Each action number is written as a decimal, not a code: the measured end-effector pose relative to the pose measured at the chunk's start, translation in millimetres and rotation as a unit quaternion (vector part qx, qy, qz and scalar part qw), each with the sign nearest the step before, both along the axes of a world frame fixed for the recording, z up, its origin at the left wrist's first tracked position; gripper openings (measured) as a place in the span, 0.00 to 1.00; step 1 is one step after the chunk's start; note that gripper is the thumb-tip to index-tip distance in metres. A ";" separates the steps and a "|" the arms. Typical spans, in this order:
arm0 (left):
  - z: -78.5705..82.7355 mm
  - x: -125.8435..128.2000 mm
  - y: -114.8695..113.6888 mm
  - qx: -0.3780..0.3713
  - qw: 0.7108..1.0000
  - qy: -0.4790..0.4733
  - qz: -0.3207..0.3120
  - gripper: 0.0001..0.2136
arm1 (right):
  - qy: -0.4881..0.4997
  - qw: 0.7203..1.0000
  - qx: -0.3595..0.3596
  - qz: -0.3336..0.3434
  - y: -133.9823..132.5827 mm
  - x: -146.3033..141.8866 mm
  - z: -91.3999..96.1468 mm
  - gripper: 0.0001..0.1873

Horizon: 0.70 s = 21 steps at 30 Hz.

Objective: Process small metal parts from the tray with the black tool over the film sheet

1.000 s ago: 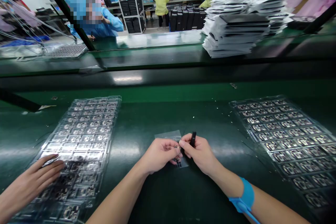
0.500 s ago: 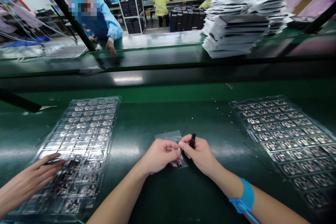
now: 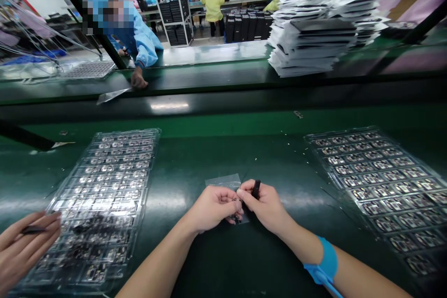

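Note:
My left hand [image 3: 211, 207] and my right hand [image 3: 265, 205] meet at the middle of the green bench, fingers pinched together on a small dark metal part [image 3: 237, 212]. The part sits over a small clear plastic sheet [image 3: 225, 181] on the bench. A thin black tool [image 3: 256, 189] stands up out of my right hand's closed fingers. A blue strap [image 3: 323, 263] wraps my right wrist.
A clear tray [image 3: 115, 181] of small parts lies at the left, and a second such tray [image 3: 380, 177] at the right. A neighbour's hand [image 3: 24, 242] holds a dark tool at the left tray's near corner. A person in blue [image 3: 139, 42] leans on the far belt. Stacked white trays [image 3: 314, 32] stand behind.
The neighbour's hand has drawn back left off the left tray. The person in blue has reached a hand down onto the far belt. My own hands stay pinched on the part.

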<state>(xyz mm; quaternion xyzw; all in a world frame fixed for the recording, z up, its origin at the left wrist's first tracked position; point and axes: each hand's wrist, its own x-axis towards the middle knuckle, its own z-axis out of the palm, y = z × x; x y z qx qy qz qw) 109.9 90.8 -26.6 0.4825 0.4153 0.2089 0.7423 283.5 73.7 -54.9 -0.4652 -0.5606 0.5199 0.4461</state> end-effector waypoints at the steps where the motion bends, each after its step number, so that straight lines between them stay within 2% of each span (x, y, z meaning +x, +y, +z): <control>1: 0.3 -0.2 0.3 0.002 1.000 -0.005 -0.001 0.12 | -0.002 1.000 0.004 -0.010 0.3 0.0 1.3 0.13; 5: 0.7 -0.1 1.7 0.017 1.000 -0.015 0.004 0.13 | 0.007 1.000 0.004 -0.030 1.2 -0.2 4.4 0.13; 10: -0.1 -0.2 1.6 0.006 1.000 -0.010 0.026 0.13 | 0.022 0.999 0.010 -0.048 0.9 2.3 -3.5 0.13; 13: -0.5 -1.0 1.7 -0.001 0.999 -0.013 0.045 0.14 | 0.020 0.995 0.049 -0.081 0.7 5.1 -4.1 0.14; 16: -0.3 -2.0 1.9 -0.002 0.997 -0.022 0.069 0.15 | -0.015 0.989 0.111 -0.095 0.7 6.4 2.9 0.18; 18: 0.1 -2.4 2.0 0.003 0.997 -0.032 0.076 0.15 | -0.044 0.988 0.122 -0.082 0.2 5.9 7.8 0.18; 21: 0.4 -2.3 2.2 0.015 0.995 -0.048 0.086 0.15 | -0.086 0.991 0.101 -0.030 -1.3 3.8 11.2 0.17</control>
